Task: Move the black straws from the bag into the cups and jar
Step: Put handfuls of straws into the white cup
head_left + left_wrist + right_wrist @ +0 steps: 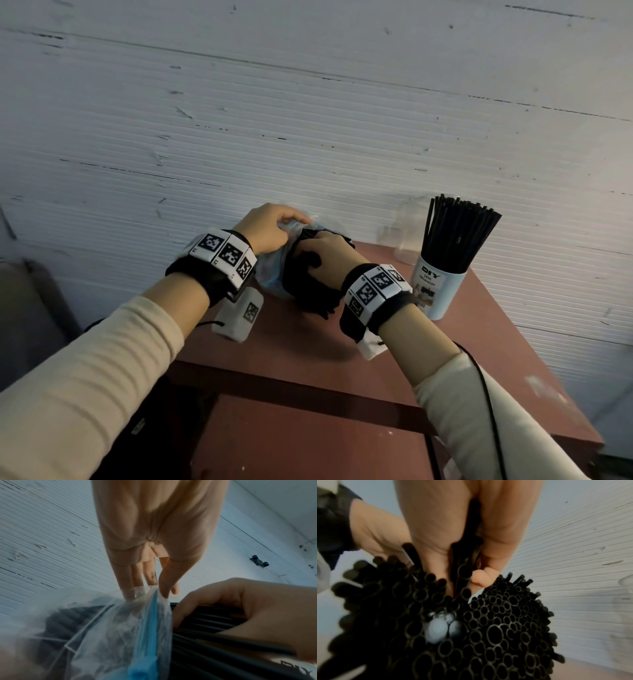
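We worked at a reddish-brown table (486, 329) pushed against a white ribbed wall (308, 102) whose paint was chipped in many small places. A darker crossbar of the same table ran below its top, nearer to us. At the far right of the top stood a white cup (436, 291) printed "DIY Desk Organizer", already holding a fanned bunch of black straws (457, 233). Just behind and to the left of it, against the wall, stood a clear jar (406, 233); we could not tell whether anything was in it.

The clear plastic bag (274, 270), with a blue zip strip (150, 622) along its mouth, lay at the back of the table between our wrists. Our left hand (270, 231) pinched the upper edge of the bag's mouth, thumb (167, 582) pressed against the fingers with the film caught between them, holding the mouth up. Our right hand (325, 255) had its fingers curled around a thick bundle of straws (313, 291) coming out of that mouth, with a few held tight between thumb and fingers, as the right wrist view showed. The bundle's open ends (488, 628) faced the right wrist camera, packed close and uneven. The far ends of the straws lay inside the bag. Both wrists wore black bands carrying square black-and-white markers.
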`<state>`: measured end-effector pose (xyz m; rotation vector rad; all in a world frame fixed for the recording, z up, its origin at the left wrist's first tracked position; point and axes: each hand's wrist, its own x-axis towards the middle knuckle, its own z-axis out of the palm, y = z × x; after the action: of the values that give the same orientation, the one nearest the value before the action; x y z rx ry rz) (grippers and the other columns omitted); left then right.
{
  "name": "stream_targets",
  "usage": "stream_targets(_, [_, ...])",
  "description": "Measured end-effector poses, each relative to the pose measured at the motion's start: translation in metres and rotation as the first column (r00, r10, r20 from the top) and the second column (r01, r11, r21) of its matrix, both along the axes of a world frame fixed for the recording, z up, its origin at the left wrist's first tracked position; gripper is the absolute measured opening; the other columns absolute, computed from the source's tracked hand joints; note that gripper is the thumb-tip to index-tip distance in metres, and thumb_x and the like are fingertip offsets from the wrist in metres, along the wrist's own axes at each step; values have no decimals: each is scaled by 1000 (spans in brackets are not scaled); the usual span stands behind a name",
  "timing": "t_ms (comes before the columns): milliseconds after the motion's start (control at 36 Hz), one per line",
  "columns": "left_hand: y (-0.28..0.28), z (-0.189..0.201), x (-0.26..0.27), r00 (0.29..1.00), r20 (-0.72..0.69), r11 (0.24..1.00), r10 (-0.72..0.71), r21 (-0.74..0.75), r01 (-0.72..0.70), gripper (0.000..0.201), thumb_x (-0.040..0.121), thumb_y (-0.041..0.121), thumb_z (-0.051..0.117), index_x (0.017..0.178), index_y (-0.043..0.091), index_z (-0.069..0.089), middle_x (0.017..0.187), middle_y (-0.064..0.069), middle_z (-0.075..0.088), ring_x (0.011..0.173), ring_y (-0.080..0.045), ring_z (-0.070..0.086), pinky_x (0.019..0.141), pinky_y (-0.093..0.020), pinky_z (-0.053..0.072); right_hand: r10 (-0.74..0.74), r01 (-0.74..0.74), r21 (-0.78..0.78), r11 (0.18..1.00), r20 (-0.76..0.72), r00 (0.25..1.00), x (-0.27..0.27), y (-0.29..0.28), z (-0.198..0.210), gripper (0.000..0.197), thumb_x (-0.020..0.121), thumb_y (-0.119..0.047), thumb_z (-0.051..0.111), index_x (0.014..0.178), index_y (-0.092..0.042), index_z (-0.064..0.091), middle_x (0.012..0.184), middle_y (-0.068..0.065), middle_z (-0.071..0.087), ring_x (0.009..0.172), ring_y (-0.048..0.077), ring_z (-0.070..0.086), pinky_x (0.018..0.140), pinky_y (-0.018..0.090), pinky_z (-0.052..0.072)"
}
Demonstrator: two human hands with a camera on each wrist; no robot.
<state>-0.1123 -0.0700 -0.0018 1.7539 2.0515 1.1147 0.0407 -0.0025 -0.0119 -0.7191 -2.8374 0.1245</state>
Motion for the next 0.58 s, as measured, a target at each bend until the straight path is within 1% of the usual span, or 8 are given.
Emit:
stream_targets(111, [1, -2, -1, 1000, -20, 1000, 6, -6, -6, 59, 82, -13, 44, 118, 27, 69, 133, 6, 60, 116, -10, 55, 92, -18, 41, 22, -22, -15, 1000, -4, 1000, 1, -2, 6, 33, 93, -15, 51, 122, -20, 65, 130, 6, 57, 121, 24, 52, 101, 30, 39])
stream_targets(194, [6, -5, -5, 1000, -30, 1000, -2, -17, 2, 54, 84, -8, 52, 116, 33, 69, 131, 6, 61, 121, -11, 55, 103, -30, 45, 21, -19, -25, 1000, 62, 998, 3, -2, 13, 33, 95, -21, 52, 125, -21, 63, 131, 3, 58, 123, 22, 51, 104, 34, 38])
stream_targets(222, [7, -6, -7, 999, -32, 1000, -8, -17, 8, 49, 86, -4, 56, 114, 35, 69, 130, 6, 62, 122, -12, 54, 105, -34, 44, 18, -15, -59, 998, 48, 999, 5, -1, 14, 33, 93, -22, 54, 124, -23, 63, 130, 1, 59, 122, 21, 51, 103, 34, 39])
stream_targets(278, [7, -6, -8, 1000, -17, 1000, -21, -2, 21, 40, 88, 4, 63, 113, 34, 70, 126, 6, 65, 121, -13, 56, 105, -37, 45, 23, -23, -105, 994, 1, 1000, 9, 0, 17, 34, 89, -20, 61, 122, -26, 65, 127, -1, 60, 117, 18, 52, 97, 27, 40])
stream_targets(361, [8, -5, -7, 1000, 9, 1000, -26, 11, 26, 33, 87, 11, 67, 112, 31, 71, 123, 5, 67, 118, -15, 58, 104, -38, 45, 12, -20, -149, 989, -53, 999, 14, 2, 21, 36, 83, -15, 66, 116, -28, 67, 116, -2, 62, 98, 10, 52, 79, 18, 37])
stream_targets(444, [7, -5, -5, 999, 27, 999, -35, -10, 35, 41, 79, 13, 71, 104, 45, 70, 123, 5, 66, 118, -17, 59, 103, -44, 45, -6, -10, -205, 979, -79, 997, 16, 3, 23, 34, 81, -15, 68, 112, -29, 70, 101, -4, 61, 89, 8, 53, 74, 18, 39])
stream_targets(500, [9, -6, -4, 999, 33, 999, -32, -9, 33, 43, 75, 15, 70, 98, 51, 68, 123, 5, 66, 118, -17, 59, 103, -44, 45, -13, -8, -236, 972, -88, 996, 18, 3, 23, 33, 80, -16, 70, 110, -29, 71, 100, -3, 64, 89, 12, 59, 73, 19, 43])
stream_targets(583, [11, -6, -2, 999, 18, 1000, -28, -4, 28, 44, 78, 6, 69, 105, 40, 70, 123, 2, 66, 117, -19, 59, 103, -43, 45, -29, 6, -240, 971, -92, 995, 20, 5, 23, 36, 80, -11, 67, 111, -30, 71, 96, -4, 62, 85, 11, 58, 71, 17, 43])
